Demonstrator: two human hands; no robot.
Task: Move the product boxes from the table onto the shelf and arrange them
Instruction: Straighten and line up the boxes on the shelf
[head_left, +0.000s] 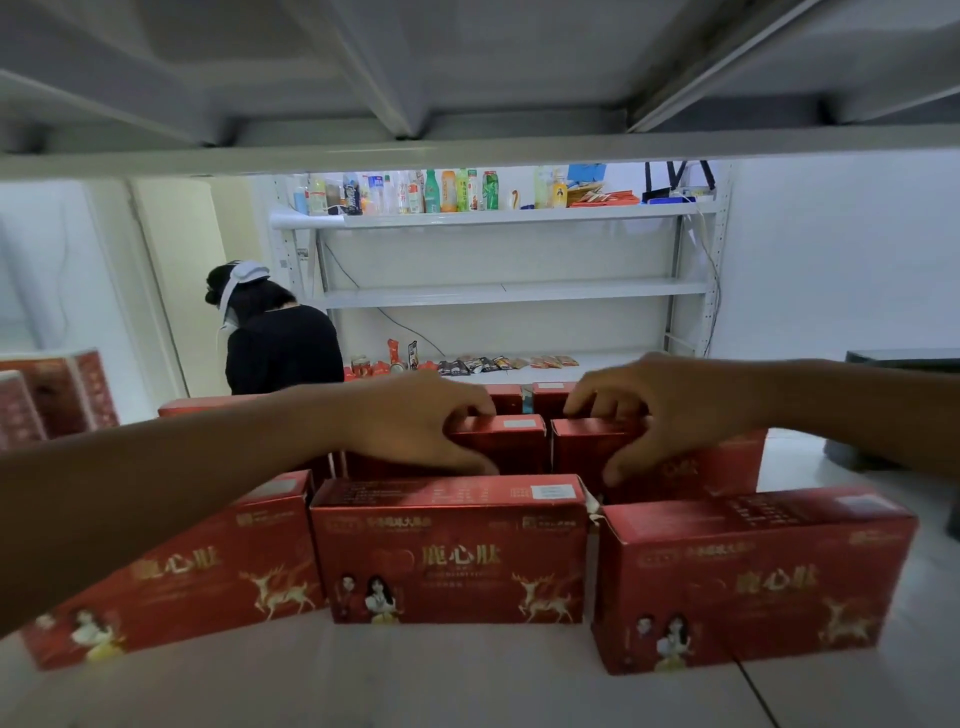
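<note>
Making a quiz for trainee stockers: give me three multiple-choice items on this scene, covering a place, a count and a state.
1. Where on the far rack do the drink bottles stand? A top shelf; B middle shelf; C floor.
2. How many front-row red boxes face the camera? A two; B three; C five.
3. What are the left hand and right hand doing? A hanging idle; B each gripping a second-row box; C sharing one bottle.
Answers: A, bottles line the top shelf; B, three stand side by side; B, fingers curl over separate boxes.
</note>
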